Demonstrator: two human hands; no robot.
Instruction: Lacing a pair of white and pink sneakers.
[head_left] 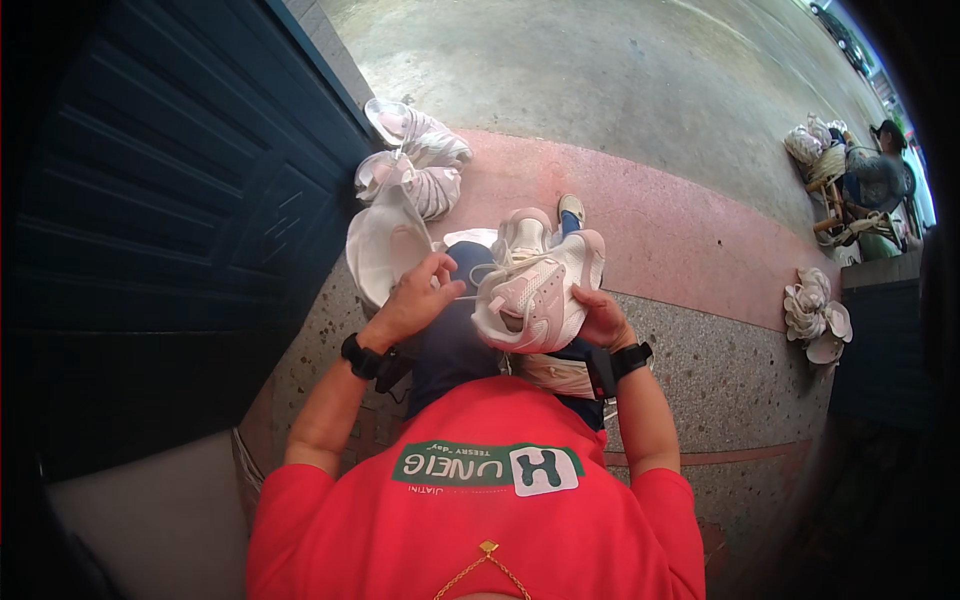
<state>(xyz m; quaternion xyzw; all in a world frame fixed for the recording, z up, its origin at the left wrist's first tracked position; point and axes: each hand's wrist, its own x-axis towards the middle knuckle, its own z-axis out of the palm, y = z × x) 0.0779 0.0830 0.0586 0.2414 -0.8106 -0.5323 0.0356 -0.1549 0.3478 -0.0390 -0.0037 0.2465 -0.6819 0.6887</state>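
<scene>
A pale pink and white sneaker (540, 300) rests over my lap, tilted. My right hand (603, 318) grips its side, thumb on the upper and the other fingers mostly hidden beneath. Its white shoelace (474, 297) stretches across toward my left hand (412, 302), whose curled fingers pinch it near the thumb; the exact hold is small. Just beyond lies a second sneaker (524, 232) of the same kind, partly covered by the first. Close to my left hand stands a large white shoe upper piece (385, 245).
Bundles of pale shoe uppers (430, 165) lie by the dark door (190, 190) at left. More bundled uppers (810, 305) sit at right beside a dark panel. Pinkish paving (680, 225) runs ahead. Far right, a person (880, 175) sits among similar bundles.
</scene>
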